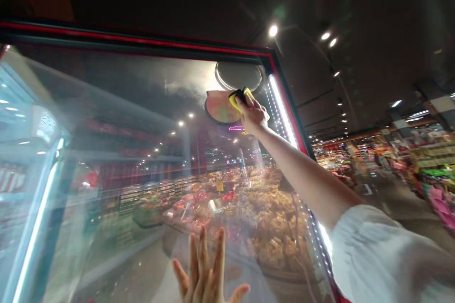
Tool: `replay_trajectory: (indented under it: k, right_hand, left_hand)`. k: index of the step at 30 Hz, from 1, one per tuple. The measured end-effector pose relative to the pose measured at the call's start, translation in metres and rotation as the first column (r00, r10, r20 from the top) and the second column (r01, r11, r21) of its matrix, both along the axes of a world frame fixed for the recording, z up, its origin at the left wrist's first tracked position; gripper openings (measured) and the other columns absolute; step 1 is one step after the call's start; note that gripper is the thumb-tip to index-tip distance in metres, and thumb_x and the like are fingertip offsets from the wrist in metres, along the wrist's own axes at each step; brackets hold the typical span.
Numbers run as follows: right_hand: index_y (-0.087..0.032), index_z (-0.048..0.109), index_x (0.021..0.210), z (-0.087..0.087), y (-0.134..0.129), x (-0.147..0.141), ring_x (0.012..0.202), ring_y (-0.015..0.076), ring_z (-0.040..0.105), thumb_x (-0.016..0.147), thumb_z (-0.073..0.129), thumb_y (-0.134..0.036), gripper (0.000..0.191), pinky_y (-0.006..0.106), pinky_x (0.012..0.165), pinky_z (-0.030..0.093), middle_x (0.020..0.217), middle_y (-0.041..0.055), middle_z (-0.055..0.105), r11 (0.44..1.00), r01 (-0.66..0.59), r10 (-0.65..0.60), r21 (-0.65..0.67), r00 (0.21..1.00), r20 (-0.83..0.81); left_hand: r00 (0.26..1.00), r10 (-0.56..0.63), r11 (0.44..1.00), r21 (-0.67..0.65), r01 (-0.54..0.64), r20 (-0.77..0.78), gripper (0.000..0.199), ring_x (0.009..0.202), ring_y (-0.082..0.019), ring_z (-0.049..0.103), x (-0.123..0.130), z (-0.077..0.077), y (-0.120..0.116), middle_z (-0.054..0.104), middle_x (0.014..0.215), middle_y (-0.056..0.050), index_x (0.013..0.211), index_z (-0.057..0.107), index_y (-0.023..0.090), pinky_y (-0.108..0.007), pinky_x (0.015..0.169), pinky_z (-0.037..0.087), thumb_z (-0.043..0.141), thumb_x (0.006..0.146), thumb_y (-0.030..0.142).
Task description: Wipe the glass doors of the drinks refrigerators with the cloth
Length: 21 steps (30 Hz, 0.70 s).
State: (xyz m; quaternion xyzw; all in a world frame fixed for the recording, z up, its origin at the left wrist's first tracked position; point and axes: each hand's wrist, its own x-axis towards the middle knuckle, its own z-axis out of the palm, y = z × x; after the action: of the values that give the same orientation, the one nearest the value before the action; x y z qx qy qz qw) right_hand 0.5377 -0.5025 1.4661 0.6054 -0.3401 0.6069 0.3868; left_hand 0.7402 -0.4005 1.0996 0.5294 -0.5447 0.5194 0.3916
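High up, my right hand [254, 116] grips a yellow-and-black sponge [235, 99] and holds it to the glass pane [135, 104], near the pane's upper right corner. My right arm, in a short white sleeve, stretches up from the lower right. At the bottom middle, my left hand [204, 274] is open with its fingers spread, in front of the lower glass; whether its palm touches the pane cannot be made out. Just above the sponge, a round shape [238, 75] shows at the glass, with a pinkish rounded patch [222, 106] below it.
A black frame with a red line [159, 43] borders the pane. A bright light strip [282, 109] runs down its right side, another [35, 232] at far left. Heaped packaged goods [273, 218] show in the glass. Store shelves [433, 156] line the right.
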Motion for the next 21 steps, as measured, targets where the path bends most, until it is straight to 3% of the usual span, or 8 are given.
replay_trajectory:
  k: [3,5,7,10,13,16,18,21]
  right_hand:
    - [-0.036,0.043,0.151,-0.045,0.002,-0.003,0.145,0.0273,0.038,0.097,0.046,-0.021,0.056,0.049,0.109,0.045,0.158,-0.0012,0.042,0.995,-0.008,-0.009,-0.097,0.985,-0.172]
    - [-0.035,0.044,0.15,-0.07,-0.002,-0.02,0.144,0.0259,0.04,0.098,0.045,-0.02,0.055,0.046,0.109,0.046,0.159,0.0004,0.041,0.992,0.004,-0.032,-0.127,0.975,-0.218]
    - [-0.031,0.046,0.149,-0.077,-0.009,-0.041,0.143,0.0264,0.042,0.098,0.045,-0.018,0.053,0.047,0.11,0.046,0.159,0.0042,0.041,0.993,0.024,-0.044,-0.114,0.984,-0.172]
    - [-0.025,0.045,0.15,-0.051,-0.021,-0.058,0.144,0.0296,0.04,0.097,0.044,-0.014,0.054,0.049,0.11,0.045,0.158,0.0073,0.043,0.997,0.026,-0.028,-0.068,0.999,-0.031]
    - [-0.025,0.04,0.153,-0.011,-0.022,-0.045,0.144,0.0314,0.039,0.096,0.043,-0.014,0.058,0.051,0.108,0.047,0.157,0.0064,0.045,0.998,0.001,0.003,-0.068,0.999,0.053]
    - [-0.027,0.041,0.153,-0.002,-0.014,-0.02,0.144,0.0332,0.039,0.092,0.049,-0.018,0.062,0.055,0.107,0.047,0.158,0.0064,0.042,0.996,-0.017,0.021,-0.085,0.999,0.041]
    - [-0.028,0.043,0.152,-0.017,-0.01,-0.015,0.143,0.0329,0.04,0.089,0.055,-0.02,0.064,0.053,0.107,0.047,0.159,0.0063,0.041,0.992,-0.026,0.019,-0.124,0.998,-0.054]
    - [-0.03,0.045,0.15,-0.043,-0.012,-0.034,0.139,0.0303,0.045,0.092,0.053,-0.022,0.06,0.05,0.104,0.05,0.159,0.0047,0.041,0.98,-0.035,-0.004,-0.195,0.981,-0.195]
  left_hand:
    - [0.987,-0.08,0.994,-0.061,0.089,0.138,0.09,0.155,-0.034,0.013,-0.012,0.049,-0.001,0.025,0.165,-0.015,0.161,0.008,0.027,-0.064,0.122,0.013,0.064,0.09,0.033]
    - [0.96,-0.117,0.987,-0.077,0.141,0.255,0.083,0.155,-0.032,0.013,-0.025,0.102,-0.006,0.025,0.165,-0.014,0.161,0.007,0.025,-0.062,0.124,0.014,0.057,0.095,0.034]
    - [0.936,-0.14,0.983,-0.071,0.171,0.322,0.078,0.156,-0.03,0.01,-0.041,0.164,-0.015,0.023,0.166,-0.013,0.161,0.007,0.024,-0.06,0.125,0.013,0.052,0.098,0.035]
    - [0.939,-0.12,0.992,0.003,0.126,0.323,0.074,0.156,-0.03,0.006,-0.066,0.253,-0.03,0.019,0.168,-0.012,0.16,0.018,0.021,-0.06,0.125,0.005,0.052,0.097,0.042]
    - [0.972,-0.056,0.997,0.059,0.043,0.226,0.073,0.156,-0.031,0.005,-0.083,0.314,-0.039,0.018,0.168,-0.013,0.158,0.022,0.015,-0.058,0.126,0.002,0.049,0.097,0.043]
    - [0.988,-0.018,0.998,0.067,0.008,0.15,0.073,0.156,-0.031,0.006,-0.089,0.34,-0.042,0.017,0.168,-0.014,0.158,0.02,0.01,-0.057,0.126,0.001,0.044,0.098,0.043]
    - [0.989,-0.01,0.997,0.073,-0.001,0.148,0.073,0.157,-0.029,0.007,-0.091,0.342,-0.044,0.019,0.168,-0.013,0.159,0.018,0.009,-0.055,0.126,0.001,0.041,0.098,0.042]
    - [0.986,-0.003,0.997,0.072,-0.009,0.165,0.073,0.156,-0.028,0.008,-0.098,0.338,-0.051,0.018,0.168,-0.013,0.159,0.015,0.009,-0.055,0.126,-0.001,0.038,0.099,0.043]
